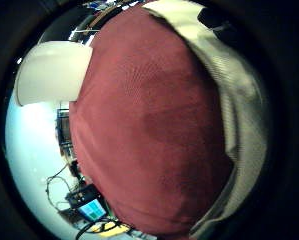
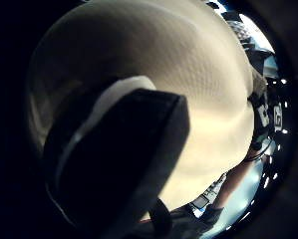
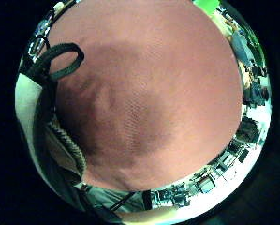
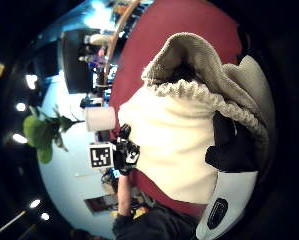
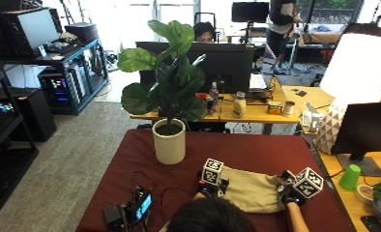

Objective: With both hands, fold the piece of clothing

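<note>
While the beige garment [image 5: 254, 192] lies bunched on the dark red tablecloth [image 5: 178, 169], just in front of me toward the table's near edge, I have a hand at each of its ends so I can lift or flatten both sides together and keep the fold square. With the garment as the dial's centre, my left hand [image 5: 210, 186] sits at about nine o'clock and my right hand [image 5: 292, 193] at about three o'clock, the two well apart with the cloth spanning between them. From my right palm I see the ribbed knit edge [image 4: 189, 90] curling up against my fingers [image 4: 229, 145], so I judge that this hand pinches the cloth there. From my left palm, my thumb [image 2: 118, 164] lies across pale fabric that fills the view; I read that as a pinch too, though the fingertips themselves are hidden. A potted plant in a white pot [image 5: 169, 142] stands at roughly eleven o'clock, and a small device with cables [image 5: 136, 208] rests near eight o'clock, both apart from the garment.
</note>
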{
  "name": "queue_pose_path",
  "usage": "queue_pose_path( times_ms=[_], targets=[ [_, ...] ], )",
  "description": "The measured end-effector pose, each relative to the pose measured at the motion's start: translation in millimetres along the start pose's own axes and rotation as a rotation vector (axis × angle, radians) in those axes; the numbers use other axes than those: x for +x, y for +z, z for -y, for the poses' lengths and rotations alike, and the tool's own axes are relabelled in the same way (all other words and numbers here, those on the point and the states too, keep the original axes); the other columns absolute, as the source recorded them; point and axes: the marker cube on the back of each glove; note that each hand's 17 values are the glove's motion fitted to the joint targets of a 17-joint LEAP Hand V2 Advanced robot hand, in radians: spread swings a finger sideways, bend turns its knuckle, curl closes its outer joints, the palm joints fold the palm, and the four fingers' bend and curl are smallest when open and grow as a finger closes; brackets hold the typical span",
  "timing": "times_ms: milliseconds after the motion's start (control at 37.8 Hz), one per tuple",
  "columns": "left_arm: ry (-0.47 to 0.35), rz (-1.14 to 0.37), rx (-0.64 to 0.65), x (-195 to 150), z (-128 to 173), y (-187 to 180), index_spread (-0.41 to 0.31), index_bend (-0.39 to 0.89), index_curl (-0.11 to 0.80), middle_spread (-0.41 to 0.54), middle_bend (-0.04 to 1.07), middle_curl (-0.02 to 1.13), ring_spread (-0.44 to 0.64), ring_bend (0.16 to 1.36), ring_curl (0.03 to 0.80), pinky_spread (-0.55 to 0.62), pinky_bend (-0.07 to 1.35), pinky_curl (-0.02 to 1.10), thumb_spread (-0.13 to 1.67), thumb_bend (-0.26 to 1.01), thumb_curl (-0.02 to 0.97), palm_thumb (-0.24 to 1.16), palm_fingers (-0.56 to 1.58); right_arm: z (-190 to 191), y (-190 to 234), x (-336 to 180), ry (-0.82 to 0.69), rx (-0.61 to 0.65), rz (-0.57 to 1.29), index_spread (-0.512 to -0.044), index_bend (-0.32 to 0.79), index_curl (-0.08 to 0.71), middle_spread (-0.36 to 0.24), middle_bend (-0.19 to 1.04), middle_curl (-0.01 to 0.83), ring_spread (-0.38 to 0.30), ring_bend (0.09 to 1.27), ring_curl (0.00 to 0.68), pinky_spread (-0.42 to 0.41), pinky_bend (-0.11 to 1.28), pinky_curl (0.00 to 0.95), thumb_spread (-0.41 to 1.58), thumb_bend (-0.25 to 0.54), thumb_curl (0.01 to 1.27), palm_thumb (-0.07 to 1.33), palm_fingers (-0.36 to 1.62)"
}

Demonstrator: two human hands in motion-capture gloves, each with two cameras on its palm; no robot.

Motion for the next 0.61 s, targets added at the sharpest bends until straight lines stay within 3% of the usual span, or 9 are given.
queue_pose_path(
  times_ms=[106, 265, 397, 530, 609],
  targets=[
    [-0.005, -0.021, -0.036, -12.0, -0.7, -8.7, -0.052, 0.15, 0.401, 0.055, 0.15, 0.32, 0.12, 0.51, 0.373, 0.24, 0.29, 0.38, 1.11, -0.04, 0.227, -0.03, 0.25, 13.4, -31.6, -7.0, -0.006, 0.044, -0.052, -0.223, 0.13, 0.317, -0.162, 0.25, 0.456, -0.180, 0.61, 0.452, -0.178, 0.57, 0.421, 1.09, 0.162, 0.45, 0.89, 1.25],
    [-0.076, -0.071, 0.077, -47.3, -9.3, -29.5, -0.043, 0.15, 0.387, 0.067, 0.16, 0.31, 0.14, 0.51, 0.365, 0.26, 0.30, 0.38, 1.13, -0.02, 0.223, 0.00, 0.24, 7.9, -74.6, -43.2, -0.089, 0.055, -0.127, -0.234, 0.09, 0.306, -0.174, 0.29, 0.484, -0.205, 0.66, 0.480, -0.232, 0.65, 0.458, 1.10, 0.145, 0.46, 0.93, 1.26],
    [-0.161, -0.089, 0.188, -79.1, -14.9, -55.6, -0.039, 0.16, 0.381, 0.070, 0.16, 0.31, 0.14, 0.53, 0.359, 0.25, 0.30, 0.37, 1.17, -0.01, 0.219, 0.00, 0.26, -16.1, -97.6, -104.6, -0.140, 0.122, -0.237, -0.238, 0.10, 0.295, -0.176, 0.33, 0.505, -0.212, 0.70, 0.488, -0.253, 0.70, 0.468, 1.10, 0.122, 0.46, 0.94, 1.25],
    [-0.237, -0.116, 0.277, -107.8, -25.7, -82.9, -0.041, 0.17, 0.379, 0.067, 0.17, 0.31, 0.14, 0.54, 0.356, 0.24, 0.30, 0.37, 1.21, -0.01, 0.212, 0.01, 0.30, -42.6, -79.4, -194.2, -0.178, 0.140, -0.389, -0.236, 0.07, 0.272, -0.173, 0.37, 0.529, -0.213, 0.76, 0.502, -0.277, 0.75, 0.480, 1.03, 0.064, 0.47, 0.92, 1.26],
    [-0.298, -0.101, 0.364, -125.7, -34.2, -98.9, -0.044, 0.16, 0.377, 0.054, 0.17, 0.31, 0.12, 0.54, 0.355, 0.22, 0.30, 0.37, 1.26, 0.00, 0.207, 0.02, 0.34, -43.2, -22.5, -248.8, -0.182, 0.067, -0.459, -0.234, 0.03, 0.248, -0.174, 0.40, 0.542, -0.214, 0.79, 0.508, -0.288, 0.78, 0.484, 0.99, 0.040, 0.49, 0.93, 1.24]
  ],
)
